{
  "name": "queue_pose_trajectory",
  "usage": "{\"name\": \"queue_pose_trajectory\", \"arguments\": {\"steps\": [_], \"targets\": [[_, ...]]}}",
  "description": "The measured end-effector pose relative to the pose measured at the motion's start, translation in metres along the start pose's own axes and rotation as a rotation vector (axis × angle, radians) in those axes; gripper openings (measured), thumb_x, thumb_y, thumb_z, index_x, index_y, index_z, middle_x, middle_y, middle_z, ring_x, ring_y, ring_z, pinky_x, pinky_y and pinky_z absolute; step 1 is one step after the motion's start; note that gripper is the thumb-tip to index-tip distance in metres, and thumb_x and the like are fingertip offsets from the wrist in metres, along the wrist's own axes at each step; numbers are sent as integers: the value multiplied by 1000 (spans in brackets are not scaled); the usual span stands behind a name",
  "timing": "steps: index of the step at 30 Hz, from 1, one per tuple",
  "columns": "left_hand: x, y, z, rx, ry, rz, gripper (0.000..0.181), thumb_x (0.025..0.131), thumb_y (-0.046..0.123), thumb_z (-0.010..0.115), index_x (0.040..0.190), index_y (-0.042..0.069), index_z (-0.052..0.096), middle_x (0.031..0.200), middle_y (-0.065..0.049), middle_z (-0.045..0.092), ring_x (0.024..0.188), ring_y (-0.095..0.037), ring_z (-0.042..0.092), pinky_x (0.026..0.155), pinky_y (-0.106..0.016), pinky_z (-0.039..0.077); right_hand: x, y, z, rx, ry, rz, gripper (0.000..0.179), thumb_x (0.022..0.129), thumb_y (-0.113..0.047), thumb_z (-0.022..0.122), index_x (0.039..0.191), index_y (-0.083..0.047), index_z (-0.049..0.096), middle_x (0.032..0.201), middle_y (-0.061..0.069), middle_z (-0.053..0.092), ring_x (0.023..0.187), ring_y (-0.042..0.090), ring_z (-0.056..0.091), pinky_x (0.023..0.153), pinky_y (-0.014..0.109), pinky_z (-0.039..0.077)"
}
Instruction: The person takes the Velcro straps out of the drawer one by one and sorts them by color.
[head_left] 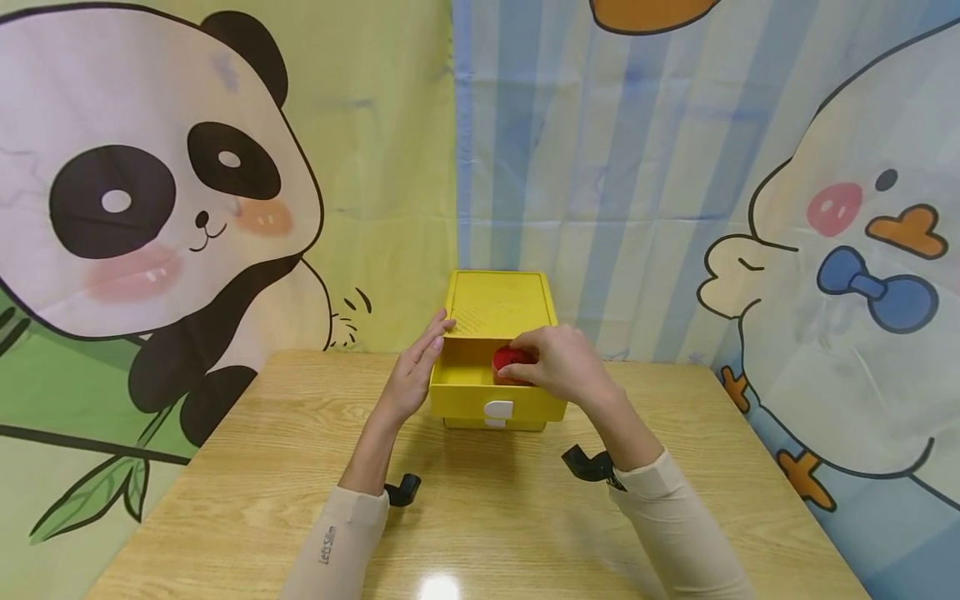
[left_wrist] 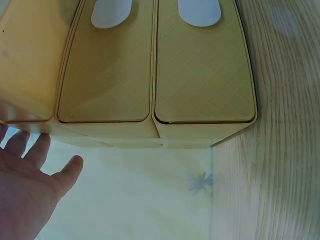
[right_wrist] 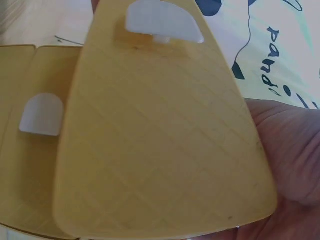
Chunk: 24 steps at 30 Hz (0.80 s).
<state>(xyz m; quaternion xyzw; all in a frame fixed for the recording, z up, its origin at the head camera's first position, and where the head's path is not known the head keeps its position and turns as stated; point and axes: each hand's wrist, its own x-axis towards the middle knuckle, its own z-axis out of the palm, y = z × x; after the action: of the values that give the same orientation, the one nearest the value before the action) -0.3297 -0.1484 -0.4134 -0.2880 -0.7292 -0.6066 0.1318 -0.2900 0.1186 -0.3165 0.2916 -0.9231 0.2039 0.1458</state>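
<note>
Red object (head_left: pixel 510 360) is pinched in your right grip (head_left: pixel 566 360) at the drawer's (head_left: pixel 461 401) three o'clock; your straight-fingered left grip (head_left: pixel 412 373) likely steadies the cabinet (head_left: pixel 501 293) at nine o'clock.

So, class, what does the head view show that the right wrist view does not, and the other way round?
Only the head view shows the red, rounded object held over the open yellow plastic drawer by the right hand, and the printed white bird. Only the right wrist view shows dark lettering on a pale backdrop. Both share the right hand, the drawer's front and its white, round-edged handle.
</note>
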Motion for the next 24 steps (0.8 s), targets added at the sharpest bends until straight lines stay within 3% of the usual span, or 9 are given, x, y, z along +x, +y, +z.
{"name": "queue_pose_trajectory", "arguments": {"steps": [5, 12, 24], "targets": [[0, 0, 0, 14, -4, 1, 44, 116, 30, 33, 155, 17, 49, 174, 0, 21, 161, -13, 16, 131, -45, 16, 2, -3, -1, -44, -50, 17, 24, 82, -43, 89, 79, -22, 78, 71, -11, 68, 65, 12, 57, 60, 28, 47], [-1, -1, 1, 27, 4, 1, 45, 116, 32, 33, 155, 18, 48, 175, -2, 20, 161, -13, 17, 132, -45, 17, 6, -5, -3, -118, -117, -12, 31, 83, -42, 89, 73, -21, 70, 66, -8, 61, 63, 14, 52, 58, 28, 40], [0, 0, 2, 27, 7, 15, 44, 116, 29, 33, 155, 16, 49, 175, -5, 21, 161, -14, 17, 131, -45, 16, 7, -4, -4, -136, -128, 5, 33, 82, -40, 90, 77, -18, 66, 70, -7, 62, 65, 14, 54, 60, 29, 43]]}}
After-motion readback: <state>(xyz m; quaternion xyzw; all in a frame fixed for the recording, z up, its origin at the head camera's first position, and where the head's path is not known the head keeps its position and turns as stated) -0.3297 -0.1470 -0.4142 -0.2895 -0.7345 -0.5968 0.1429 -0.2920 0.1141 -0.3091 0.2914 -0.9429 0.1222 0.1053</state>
